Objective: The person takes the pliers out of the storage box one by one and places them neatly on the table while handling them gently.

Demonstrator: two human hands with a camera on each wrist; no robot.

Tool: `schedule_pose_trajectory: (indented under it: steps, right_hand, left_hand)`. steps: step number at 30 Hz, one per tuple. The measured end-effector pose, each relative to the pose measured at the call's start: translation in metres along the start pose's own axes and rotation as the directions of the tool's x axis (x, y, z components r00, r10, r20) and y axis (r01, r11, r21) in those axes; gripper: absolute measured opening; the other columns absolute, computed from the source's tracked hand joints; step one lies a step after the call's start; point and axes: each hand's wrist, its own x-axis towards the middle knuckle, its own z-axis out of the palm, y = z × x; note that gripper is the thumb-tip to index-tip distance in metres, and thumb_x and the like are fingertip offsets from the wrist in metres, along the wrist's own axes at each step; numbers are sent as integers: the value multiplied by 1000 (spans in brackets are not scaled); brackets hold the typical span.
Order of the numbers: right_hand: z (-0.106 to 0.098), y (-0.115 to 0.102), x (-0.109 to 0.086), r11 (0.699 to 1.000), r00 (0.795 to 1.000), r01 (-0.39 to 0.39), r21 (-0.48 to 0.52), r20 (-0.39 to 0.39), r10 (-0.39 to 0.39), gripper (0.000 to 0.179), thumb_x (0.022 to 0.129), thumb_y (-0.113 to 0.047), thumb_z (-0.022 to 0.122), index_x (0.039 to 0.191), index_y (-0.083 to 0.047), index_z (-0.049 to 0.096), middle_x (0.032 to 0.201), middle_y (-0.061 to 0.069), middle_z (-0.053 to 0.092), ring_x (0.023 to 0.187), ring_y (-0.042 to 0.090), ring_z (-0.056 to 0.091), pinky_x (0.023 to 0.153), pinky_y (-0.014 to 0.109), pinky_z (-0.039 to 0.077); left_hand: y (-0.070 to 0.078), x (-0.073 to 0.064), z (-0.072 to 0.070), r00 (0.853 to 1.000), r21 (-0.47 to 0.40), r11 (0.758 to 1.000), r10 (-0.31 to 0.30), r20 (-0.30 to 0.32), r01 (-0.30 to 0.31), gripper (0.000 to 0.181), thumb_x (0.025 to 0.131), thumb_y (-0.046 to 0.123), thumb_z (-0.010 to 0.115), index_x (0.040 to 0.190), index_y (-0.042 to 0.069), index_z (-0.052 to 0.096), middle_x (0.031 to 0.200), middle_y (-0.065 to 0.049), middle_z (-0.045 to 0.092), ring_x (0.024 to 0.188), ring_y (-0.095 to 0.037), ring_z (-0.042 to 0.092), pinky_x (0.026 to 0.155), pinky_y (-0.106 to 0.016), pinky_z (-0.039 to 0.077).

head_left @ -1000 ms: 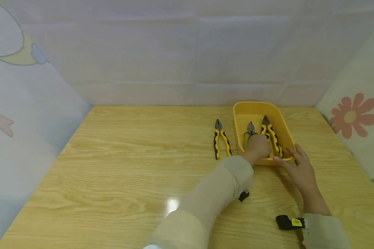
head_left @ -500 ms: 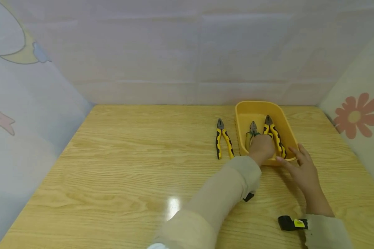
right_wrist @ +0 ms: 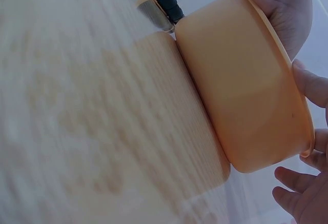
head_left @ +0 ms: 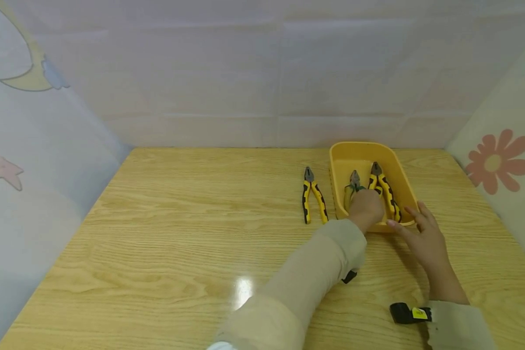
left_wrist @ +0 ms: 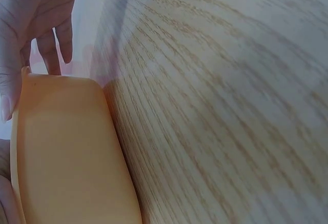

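Where the left hand (head_left: 366, 206) lies: down inside the bin (head_left: 400, 182), near its 6 o'clock end and over the green pliers (head_left: 355, 178); its fingers are hidden, so I cannot tell whether they grip anything

Green pliers: in the bin at the left hand's 11 o'clock, metal end toward 12, partly covered by that hand; lying so, the handles face the person, which probably makes for an easier reach

Yellow pliers (head_left: 389, 197): in the bin at the green pair's 3 o'clock, also pointing about 12; whether more lie beneath, I cannot tell

Right hand (head_left: 426, 240): at the bin's 5 o'clock corner, thumb and a finger pinching the rim, other fingers loosely spread outside; likely bracing the bin against sliding

Loose pliers (head_left: 306, 197): on the table (head_left: 179, 243), just beside the bin's 9 o'clock side, handles spread, metal end toward 12

Right cuff: a black camera (head_left: 401, 313) at its 9 o'clock, presumably set there to watch the hand

Backdrop (head_left: 210, 73): beyond the table at 12, with a flower (head_left: 498, 160) at 2 o'clock
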Motion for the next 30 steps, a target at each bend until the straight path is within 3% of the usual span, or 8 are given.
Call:
schedule_pose_trajectory:
  steps: [11, 15, 18, 26, 28, 30]
  right_hand:
    - [1, 0, -1, 1000, 1000, 2, -2, -5, -2, 70, 86, -34, 51, 134, 6, 20, 142, 14, -8, 118, 51, 10, 84, 64, 18]
    - [1, 0, -1, 1000, 1000, -3, -3, -8, 3, 70, 86, -34, 51, 133, 6, 20, 142, 15, -7, 118, 52, 11, 84, 64, 19]
    - [0, -1, 0, 1000, 1000, -9, -3, -10, 9, 70, 86, -35, 51, 134, 5, 20, 142, 15, -7, 118, 52, 11, 84, 64, 19]
    - [0, -1, 0, 1000, 1000, -11, 0, -9, 11, 71, 85, -35, 51, 134, 6, 20, 142, 15, -7, 118, 51, 9, 85, 64, 18]
    - [0, -1, 0, 1000, 1000, -8, 1, -7, 8, 71, 85, -35, 52, 134, 6, 20, 142, 14, -7, 118, 51, 9, 85, 64, 18]
    - [0, -1, 0, 1000, 1000, -6, 2, -4, 6, 70, 86, -35, 51, 134, 6, 19, 142, 13, -7, 118, 51, 9, 84, 64, 18]
  left_hand:
    - [-3, 0, 1, 999, 21, 1000, 17, 40, -17, 35, 88, 25, 48, 53, 18, 51, 58, 8, 50, 46, -5, 42, 42, -19, 34]
    - [-4, -2, 0, 999, -114, 993, -33, 39, 37, 33, 86, 22, 51, 54, 16, 49, 60, 6, 50, 43, -8, 39, 38, -21, 30]
    - [-6, -1, 0, 997, -233, 969, -75, 24, 78, 30, 84, 22, 55, 55, 14, 51, 62, 4, 48, 44, -9, 39, 36, -22, 30]
    - [-13, -1, -2, 998, -335, 941, -59, -35, 44, 30, 81, 27, 58, 55, 13, 52, 61, 5, 45, 49, -8, 41, 43, -20, 34]
    - [-15, -1, -2, 998, -375, 927, -41, -36, 25, 36, 81, 27, 58, 51, 12, 46, 53, 4, 40, 44, -9, 36, 40, -21, 32]
    - [-17, 0, -1, 999, -442, 897, -43, -29, 25, 37, 80, 26, 59, 50, 11, 43, 47, 3, 36, 39, -9, 33, 37, -21, 30]
